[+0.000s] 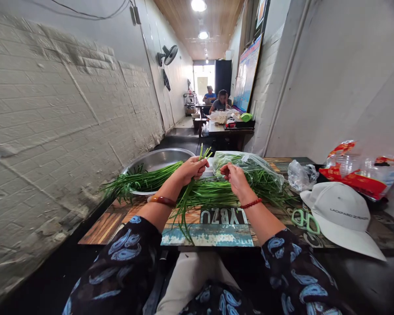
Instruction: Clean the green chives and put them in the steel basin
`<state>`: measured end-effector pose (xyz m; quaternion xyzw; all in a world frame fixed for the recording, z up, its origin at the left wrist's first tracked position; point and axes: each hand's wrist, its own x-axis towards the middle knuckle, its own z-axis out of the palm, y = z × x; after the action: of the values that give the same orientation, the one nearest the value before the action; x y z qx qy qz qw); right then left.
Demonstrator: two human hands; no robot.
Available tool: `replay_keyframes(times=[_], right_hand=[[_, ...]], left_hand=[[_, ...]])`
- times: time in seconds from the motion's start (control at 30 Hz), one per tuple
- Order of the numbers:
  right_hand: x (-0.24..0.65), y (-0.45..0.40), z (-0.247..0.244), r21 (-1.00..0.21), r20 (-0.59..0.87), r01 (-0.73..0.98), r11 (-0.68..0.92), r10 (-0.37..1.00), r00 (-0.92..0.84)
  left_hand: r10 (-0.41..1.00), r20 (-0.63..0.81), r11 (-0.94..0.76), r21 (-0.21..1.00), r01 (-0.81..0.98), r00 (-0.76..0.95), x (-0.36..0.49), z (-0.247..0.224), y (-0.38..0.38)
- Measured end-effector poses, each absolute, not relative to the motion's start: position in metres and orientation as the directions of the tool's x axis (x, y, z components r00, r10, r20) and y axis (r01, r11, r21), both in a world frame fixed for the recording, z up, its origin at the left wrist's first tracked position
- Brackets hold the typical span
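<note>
My left hand (193, 169) is closed around a small bunch of garlic chives (187, 205). Their pale cut ends stick up above the fist, and the green leaves hang down over the table edge. My right hand (233, 176) is raised just to the right, fingers curled into a pinch; whatever is between them, if anything, is too small to tell. Below both hands lies a pile of chives (213, 192) across the table. Another bundle of chives (151, 178) rests over the rim of a metal basin (180, 153) at left. Behind my right hand, a clear plastic bag (265, 168) covers more chives.
The wooden table (101, 223) spans the front. On its right are green-handled scissors (305, 221), a white cap (343, 210), a crumpled plastic bag (302, 174) and red-and-clear packaging (361, 179). Two people sit at tables farther back. A brick wall (52, 109) runs along the left.
</note>
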<state>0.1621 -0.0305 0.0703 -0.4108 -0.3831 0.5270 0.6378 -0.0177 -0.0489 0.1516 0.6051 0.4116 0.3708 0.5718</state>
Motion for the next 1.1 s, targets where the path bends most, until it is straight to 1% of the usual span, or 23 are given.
replay_keyframes(times=[0.07,0.23,0.37,0.43,0.53,0.67,0.77,0.87,1.03,1.1], right_hand=[[0.162,-0.034,0.073,-0.928,0.081,-0.352,0.123,0.988,0.132],[0.154,-0.045,0.085,-0.903,0.195,-0.375,0.208,0.978,0.072],[0.144,-0.048,0.088,-0.915,0.309,-0.27,0.301,0.951,0.013],[0.144,-0.048,0.084,-0.917,0.339,-0.223,0.33,0.941,0.001],[0.149,-0.046,0.078,-0.932,0.317,-0.19,0.309,0.949,-0.01],[0.158,-0.048,0.074,-0.94,0.277,-0.224,0.258,0.959,-0.058],[0.161,-0.051,0.074,-0.937,0.277,-0.238,0.257,0.959,-0.056],[0.164,-0.054,0.074,-0.94,0.271,-0.235,0.249,0.96,-0.067],[0.165,-0.056,0.075,-0.946,0.302,-0.147,0.288,0.95,-0.083],[0.165,-0.055,0.073,-0.942,0.328,-0.094,0.323,0.943,-0.049]], left_hand=[[0.914,-0.03,-0.006,0.996,0.089,0.404,-0.017,0.151,-0.05],[0.868,-0.062,-0.026,0.985,0.169,0.493,-0.015,0.144,-0.056],[0.849,-0.092,-0.073,0.955,0.287,0.521,-0.013,0.134,-0.064],[0.853,-0.099,-0.097,0.934,0.343,0.513,-0.014,0.13,-0.066],[0.851,-0.11,-0.1,0.926,0.365,0.513,-0.016,0.126,-0.067],[0.85,-0.107,-0.095,0.932,0.35,0.515,-0.019,0.125,-0.07],[0.848,-0.083,-0.141,0.917,0.373,0.523,-0.018,0.121,-0.07],[0.852,-0.034,-0.242,0.859,0.451,0.522,-0.016,0.116,-0.067],[0.849,0.069,-0.428,0.673,0.604,0.525,-0.01,0.112,-0.065],[0.844,0.098,-0.469,0.611,0.638,0.527,-0.009,0.11,-0.065]])
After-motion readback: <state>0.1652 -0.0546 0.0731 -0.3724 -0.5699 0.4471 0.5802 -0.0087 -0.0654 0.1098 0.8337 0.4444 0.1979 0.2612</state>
